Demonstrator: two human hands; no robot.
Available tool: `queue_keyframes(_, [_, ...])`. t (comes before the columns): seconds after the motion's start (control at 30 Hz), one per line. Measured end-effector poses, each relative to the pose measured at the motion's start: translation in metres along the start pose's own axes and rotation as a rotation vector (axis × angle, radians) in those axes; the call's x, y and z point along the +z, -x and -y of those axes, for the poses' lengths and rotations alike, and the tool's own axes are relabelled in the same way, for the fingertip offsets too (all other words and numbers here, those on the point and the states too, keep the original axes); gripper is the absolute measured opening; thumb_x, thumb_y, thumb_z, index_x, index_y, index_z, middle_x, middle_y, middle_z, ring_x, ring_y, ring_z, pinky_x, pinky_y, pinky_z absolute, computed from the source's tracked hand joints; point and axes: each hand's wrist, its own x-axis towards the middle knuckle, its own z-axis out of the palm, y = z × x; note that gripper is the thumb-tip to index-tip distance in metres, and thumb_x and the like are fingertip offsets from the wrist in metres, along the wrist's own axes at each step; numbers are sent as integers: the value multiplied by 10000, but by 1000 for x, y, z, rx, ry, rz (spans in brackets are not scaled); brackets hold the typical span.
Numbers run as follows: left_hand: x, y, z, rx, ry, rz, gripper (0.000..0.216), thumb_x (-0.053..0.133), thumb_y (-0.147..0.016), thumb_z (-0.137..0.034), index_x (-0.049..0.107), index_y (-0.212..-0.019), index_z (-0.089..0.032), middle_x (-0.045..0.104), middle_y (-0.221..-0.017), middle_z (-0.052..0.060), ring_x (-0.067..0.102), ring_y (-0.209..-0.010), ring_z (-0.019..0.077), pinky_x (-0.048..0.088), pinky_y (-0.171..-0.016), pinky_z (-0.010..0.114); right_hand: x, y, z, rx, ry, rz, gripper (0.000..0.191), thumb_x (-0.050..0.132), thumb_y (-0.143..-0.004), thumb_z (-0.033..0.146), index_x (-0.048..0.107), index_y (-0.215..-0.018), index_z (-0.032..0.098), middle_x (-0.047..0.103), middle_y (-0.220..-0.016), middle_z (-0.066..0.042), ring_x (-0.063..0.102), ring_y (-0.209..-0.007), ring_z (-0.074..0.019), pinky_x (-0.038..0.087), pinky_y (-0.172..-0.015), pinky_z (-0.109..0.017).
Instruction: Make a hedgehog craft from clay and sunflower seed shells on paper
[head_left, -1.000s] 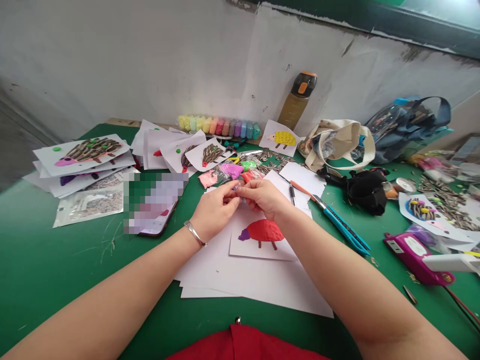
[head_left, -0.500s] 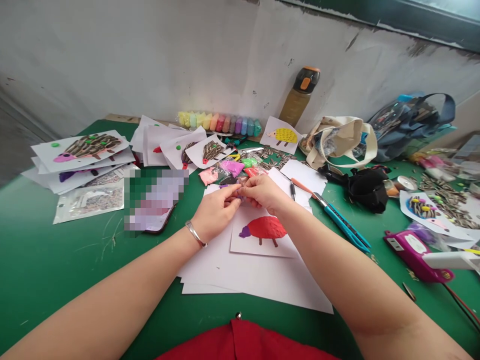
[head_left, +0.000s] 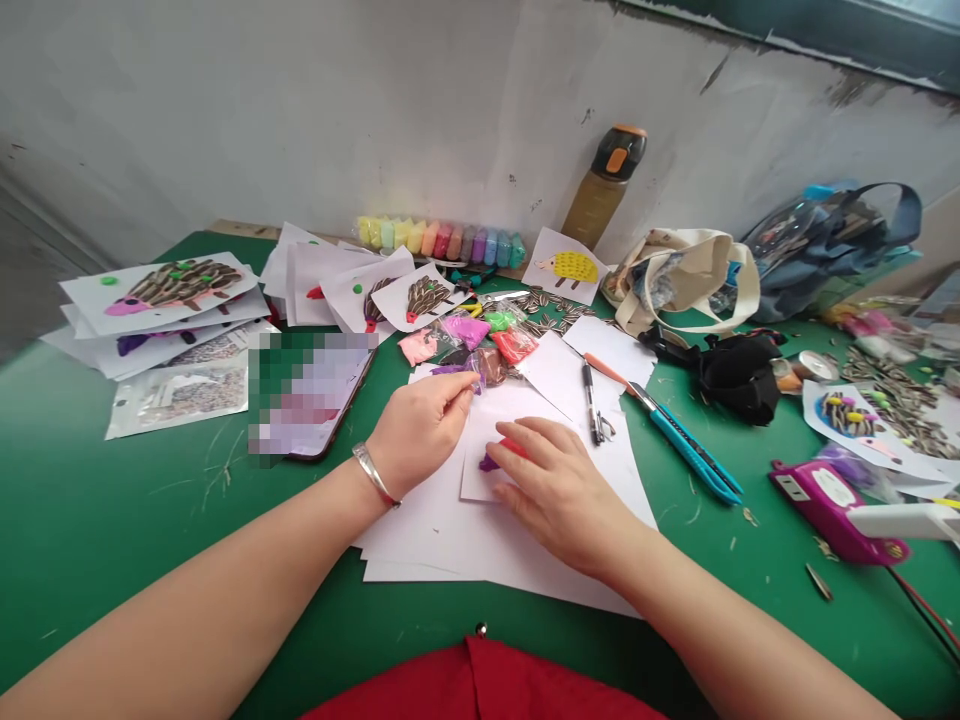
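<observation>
We have the right hand (head_left: 559,490) spread flat, palm down, fingers apart over the figure card (head_left: 474,487); can't tell if it touches. We see nothing gripped there. Left hand (head_left: 424,430) is loosely curled, fingertips near purple wrap (head_left: 455,371); can't tell if it pinches any.

Clay figure (head_left: 491,462) lies on the card, mostly under the right hand: purple head points left, red body to its right, so we read the long axis as left-right. Card's left edge and near-left corner show; the rest is covered. Card sits on white paper sheets (head_left: 420,545), which reach past it on the left and near sides. Green table (head_left: 337,620) shows beyond their near edge.

Both forearms angle in from the near corners, left wrist wearing a bracelet (head_left: 375,475).

Further out: clay packets (head_left: 514,346) beyond, pen (head_left: 590,400) and blue cutter (head_left: 686,445) right, phone (head_left: 349,400) left.
</observation>
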Motion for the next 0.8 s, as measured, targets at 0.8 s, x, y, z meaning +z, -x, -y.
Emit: queue_keyframes(0.8, [16, -1, 13, 267, -98, 451, 286, 476, -937, -106, 680, -1138, -106, 657, -1060, 114, 604, -997, 223, 493, -920, 350, 6, 8, 6, -6, 81, 163, 301, 487, -979, 404, 671, -1156, 245, 572, -1388, -92, 420, -1323, -351, 241, -1121, -645])
